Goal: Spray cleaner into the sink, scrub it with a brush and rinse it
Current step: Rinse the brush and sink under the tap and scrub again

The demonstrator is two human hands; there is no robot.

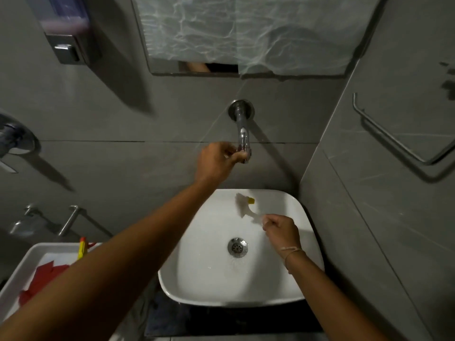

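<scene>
Right hand [280, 230] is closed around the handle of a white brush [243, 205], blurred in the picture, which is held inside the white sink [290, 286]; its head is seen near the back wall of the basin, beyond the drain [237, 247]. Water is seen around the drain. Farther off, the left hand [216, 161] is clamped on the end of the wall-mounted tap [242, 134] above the sink. A white tray [27, 264] with red pieces is seen at lower left.
</scene>
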